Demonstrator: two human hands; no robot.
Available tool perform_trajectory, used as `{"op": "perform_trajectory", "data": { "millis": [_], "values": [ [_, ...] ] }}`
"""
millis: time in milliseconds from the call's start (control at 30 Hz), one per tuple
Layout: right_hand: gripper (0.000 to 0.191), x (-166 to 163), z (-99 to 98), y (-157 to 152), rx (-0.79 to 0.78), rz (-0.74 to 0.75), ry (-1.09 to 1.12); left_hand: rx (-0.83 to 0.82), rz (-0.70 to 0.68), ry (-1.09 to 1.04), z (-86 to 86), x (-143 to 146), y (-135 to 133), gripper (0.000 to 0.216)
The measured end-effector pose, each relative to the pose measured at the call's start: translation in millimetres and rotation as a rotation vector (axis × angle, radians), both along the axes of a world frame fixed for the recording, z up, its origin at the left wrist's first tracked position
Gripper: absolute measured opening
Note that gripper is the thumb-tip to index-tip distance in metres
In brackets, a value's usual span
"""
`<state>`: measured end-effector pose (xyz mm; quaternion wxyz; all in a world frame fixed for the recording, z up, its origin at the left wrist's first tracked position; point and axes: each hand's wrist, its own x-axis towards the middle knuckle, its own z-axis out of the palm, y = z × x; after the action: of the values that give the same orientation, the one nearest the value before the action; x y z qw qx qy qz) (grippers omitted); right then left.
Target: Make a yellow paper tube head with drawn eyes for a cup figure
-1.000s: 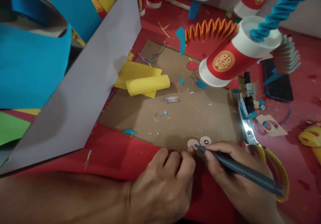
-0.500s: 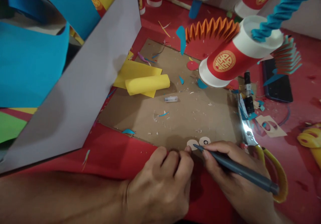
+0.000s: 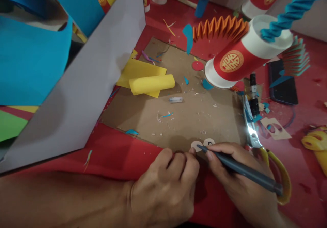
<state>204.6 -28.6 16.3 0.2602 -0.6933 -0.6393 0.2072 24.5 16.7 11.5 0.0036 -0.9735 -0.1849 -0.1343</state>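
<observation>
My right hand (image 3: 242, 180) is closed around a dark grey marker pen (image 3: 245, 171). Its tip rests on a small white paper circle (image 3: 196, 146) at the front edge of the cardboard. Curled fingers of my left hand (image 3: 170, 183) press at the near edge of that same circle. Right beside it lies a second white paper circle (image 3: 208, 142), which carries a small black ring and is partly covered by my right hand. A clear pen cap (image 3: 176, 99) lies farther back on the cardboard sheet (image 3: 184, 122).
Yellow-handled scissors (image 3: 252, 136) lie just right of my right hand. Behind stands a red and white paper-cup figure (image 3: 235, 63) with folded paper limbs. A yellow paper roll (image 3: 152, 84), a phone (image 3: 283, 83), a grey board (image 3: 84, 75) and paper scraps surround the work.
The view has shifted slightly. My left hand stays at the paper circle, and the marker tip remains on it, having moved only a little.
</observation>
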Motion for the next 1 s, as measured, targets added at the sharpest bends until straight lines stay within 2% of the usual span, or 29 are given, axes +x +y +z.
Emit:
{"op": "perform_trajectory", "data": {
  "millis": [467,1000],
  "values": [
    [0.004,0.5,2.9,-0.9,0.003,0.038,0.024,0.003,0.001,0.004,-1.0,-0.3,-0.4,0.024],
    [0.005,3.5,2.7,-0.9,-0.008,-0.048,-0.016,-0.023,0.003,-0.012,-0.4,0.4,0.1,0.025]
  ]
}}
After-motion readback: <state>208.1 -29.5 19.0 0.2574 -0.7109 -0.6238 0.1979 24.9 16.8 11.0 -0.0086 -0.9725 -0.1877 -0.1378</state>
